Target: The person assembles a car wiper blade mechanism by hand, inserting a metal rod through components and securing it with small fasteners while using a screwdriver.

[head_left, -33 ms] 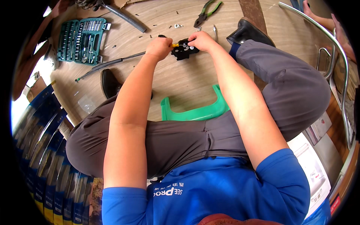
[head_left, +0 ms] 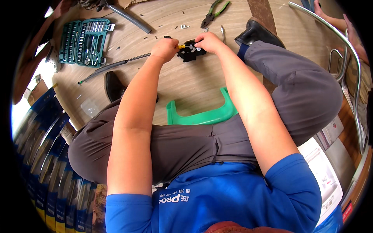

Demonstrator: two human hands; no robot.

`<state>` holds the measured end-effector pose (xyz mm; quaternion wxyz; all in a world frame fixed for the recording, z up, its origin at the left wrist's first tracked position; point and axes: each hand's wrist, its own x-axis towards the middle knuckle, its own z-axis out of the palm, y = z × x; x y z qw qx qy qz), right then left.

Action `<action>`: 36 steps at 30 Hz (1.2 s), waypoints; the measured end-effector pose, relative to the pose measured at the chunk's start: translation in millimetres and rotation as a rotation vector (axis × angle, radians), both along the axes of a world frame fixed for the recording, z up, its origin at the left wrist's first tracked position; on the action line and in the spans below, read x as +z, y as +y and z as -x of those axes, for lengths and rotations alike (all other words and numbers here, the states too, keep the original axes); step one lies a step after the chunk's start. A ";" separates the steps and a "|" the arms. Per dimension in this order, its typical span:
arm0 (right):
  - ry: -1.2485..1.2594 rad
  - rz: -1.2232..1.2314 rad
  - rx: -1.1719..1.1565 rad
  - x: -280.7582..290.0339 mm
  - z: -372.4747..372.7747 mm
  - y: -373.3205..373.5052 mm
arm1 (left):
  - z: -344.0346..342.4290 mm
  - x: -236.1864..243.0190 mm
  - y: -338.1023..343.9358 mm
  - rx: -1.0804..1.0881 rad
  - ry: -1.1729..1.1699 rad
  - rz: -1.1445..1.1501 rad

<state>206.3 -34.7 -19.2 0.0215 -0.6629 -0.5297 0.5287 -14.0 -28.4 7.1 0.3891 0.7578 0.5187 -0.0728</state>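
At the far middle of the floor lies a black mechanical part (head_left: 188, 56), irregular in outline, with small pale metal pieces on it. My left hand (head_left: 164, 50) is closed at its left side, and a small yellow piece (head_left: 181, 47) sticks out between the fingers toward the part. A thin dark rod or cable (head_left: 132, 59) runs from lower left up to this hand, and I cannot tell whether the hand holds it. On the right, my right hand (head_left: 210, 42) pinches the part's upper right edge, its fingertips partly hidden. A slim metal tool (head_left: 223, 35) lies beside that hand.
Green-handled pliers (head_left: 209, 19), a white ring (head_left: 184, 27) and several small screws lie beyond my hands. To the left are an open teal socket set (head_left: 105, 42) and a grey tube (head_left: 130, 19). A green stool (head_left: 202, 118) stands before my lap; a chrome frame (head_left: 356, 70) curves at right.
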 end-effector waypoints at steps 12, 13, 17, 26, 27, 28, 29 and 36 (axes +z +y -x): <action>-0.011 0.007 0.014 2.2 0.4 -0.4 | -1.7 3.0 -2.1 -0.038 0.080 -0.015; -0.014 0.008 0.018 3.3 1.8 -0.3 | 0.9 2.1 -3.6 -0.033 0.060 -0.036; -0.017 0.006 0.018 3.6 1.3 0.0 | 0.7 1.0 -4.0 -0.020 0.038 -0.062; -0.001 0.020 0.014 7.5 1.0 -0.1 | -4.5 2.0 -7.8 -0.107 0.134 -0.105; -0.010 0.019 0.020 7.6 1.0 0.1 | -5.6 1.7 -8.3 -0.107 0.134 -0.107; -0.018 0.018 0.026 7.6 1.0 0.0 | -7.2 1.3 -9.8 -0.125 0.149 -0.124; -0.015 0.014 0.028 7.4 2.1 0.4 | -6.1 -1.0 -10.9 -0.141 0.168 -0.144; 0.023 -0.007 0.024 -0.8 -2.2 -1.2 | -6.5 -10.0 -22.9 -0.187 0.136 -0.333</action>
